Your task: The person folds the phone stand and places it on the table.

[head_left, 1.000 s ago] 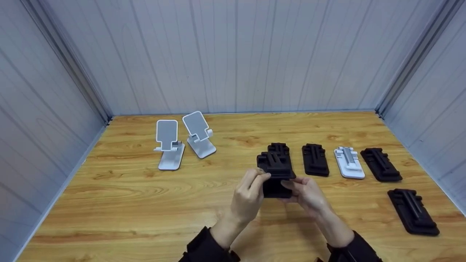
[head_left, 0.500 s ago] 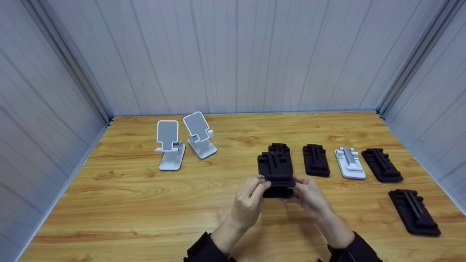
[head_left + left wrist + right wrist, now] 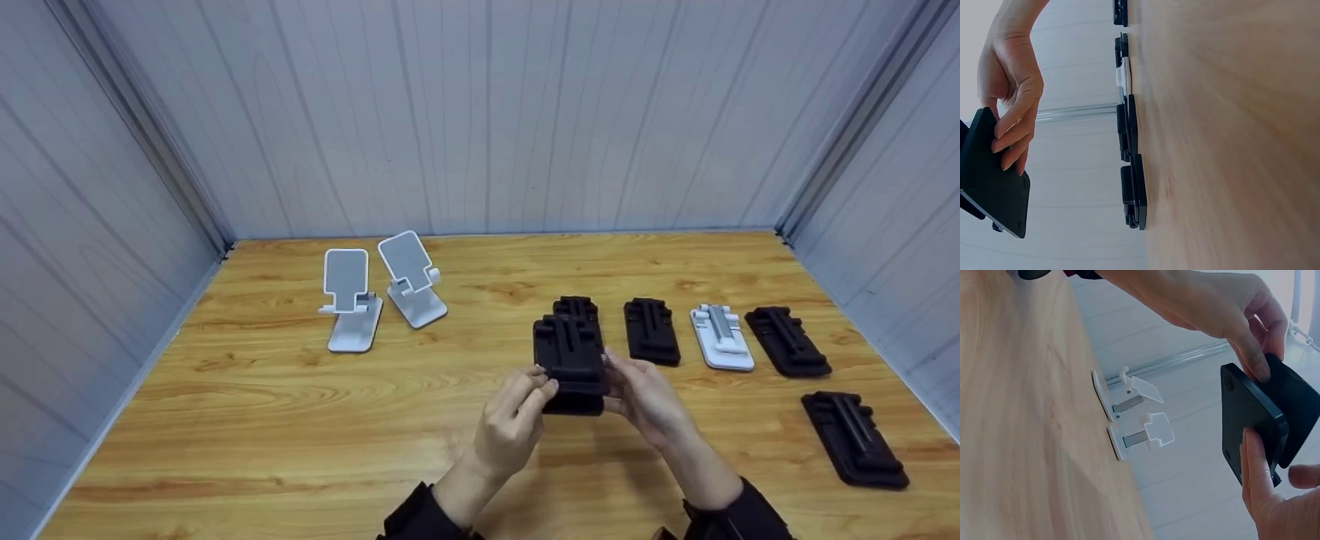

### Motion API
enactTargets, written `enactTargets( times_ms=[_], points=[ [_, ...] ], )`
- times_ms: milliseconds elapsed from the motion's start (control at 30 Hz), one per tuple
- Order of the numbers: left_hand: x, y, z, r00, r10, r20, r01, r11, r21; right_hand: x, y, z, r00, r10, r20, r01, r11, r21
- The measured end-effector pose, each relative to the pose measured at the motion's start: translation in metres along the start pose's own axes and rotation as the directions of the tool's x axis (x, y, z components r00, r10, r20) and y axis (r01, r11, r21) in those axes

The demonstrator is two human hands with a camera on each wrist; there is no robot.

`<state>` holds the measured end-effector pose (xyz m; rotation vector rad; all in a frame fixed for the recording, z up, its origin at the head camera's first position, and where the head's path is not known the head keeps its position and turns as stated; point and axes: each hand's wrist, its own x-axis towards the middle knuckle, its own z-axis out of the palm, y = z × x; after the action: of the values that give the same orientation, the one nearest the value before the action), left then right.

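A black phone stand (image 3: 570, 349), partly unfolded, is held above the table in both hands. My left hand (image 3: 511, 421) pinches the near left edge of its upper plate. On the other side, my right hand (image 3: 651, 399) holds the base, its fingers (image 3: 1016, 138) lying along the underside in the left wrist view. A wedge-shaped gap separates the base (image 3: 1249, 424) from the plate (image 3: 1296, 408) in the right wrist view. Another black phone stand (image 3: 577, 306), folded, lies just behind the held one and is partly hidden by it.
Two white phone stands (image 3: 356, 322) (image 3: 417, 304) stand unfolded at the left. Folded on the right of the wooden table (image 3: 262, 427) lie black stands (image 3: 651, 330) (image 3: 787, 341) (image 3: 855, 439) and a white one (image 3: 721, 336). Panel walls (image 3: 487, 112) enclose the table's back and sides.
The held stand's upper plate has swung down toward its base, narrowing the gap. My left hand has lowered slightly with it. My right thumb has shifted from inside the gap to the stand's side.
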<state>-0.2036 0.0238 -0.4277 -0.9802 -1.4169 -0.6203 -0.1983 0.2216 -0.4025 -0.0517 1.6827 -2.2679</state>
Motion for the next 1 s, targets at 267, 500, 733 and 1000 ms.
enactTargets(
  times_ms=[267, 500, 733, 1000],
  points=[
    [-0.005, 0.005, -0.005, 0.995, -0.044, 0.087, 0.046, 0.999, -0.02, 0.001, -0.001, -0.003, 1.0, 0.005, 0.007, -0.005, 0.999, -0.036],
    [-0.006, 0.011, -0.012, 0.931, -0.282, 0.231, 0.32, 0.936, -0.147, 0.002, -0.002, -0.006, 0.998, -0.003, -0.069, 0.001, 0.999, -0.033],
    [0.003, 0.019, -0.016, 0.569, -0.7, 0.431, 0.812, 0.561, -0.161, -0.001, -0.006, -0.006, 0.994, -0.03, -0.103, 0.027, 0.999, -0.032],
    [0.014, 0.018, -0.018, 0.045, -0.758, 0.651, 0.979, -0.096, -0.179, -0.001, -0.007, -0.005, 0.995, -0.042, -0.093, 0.04, 0.999, -0.017]
  ],
)
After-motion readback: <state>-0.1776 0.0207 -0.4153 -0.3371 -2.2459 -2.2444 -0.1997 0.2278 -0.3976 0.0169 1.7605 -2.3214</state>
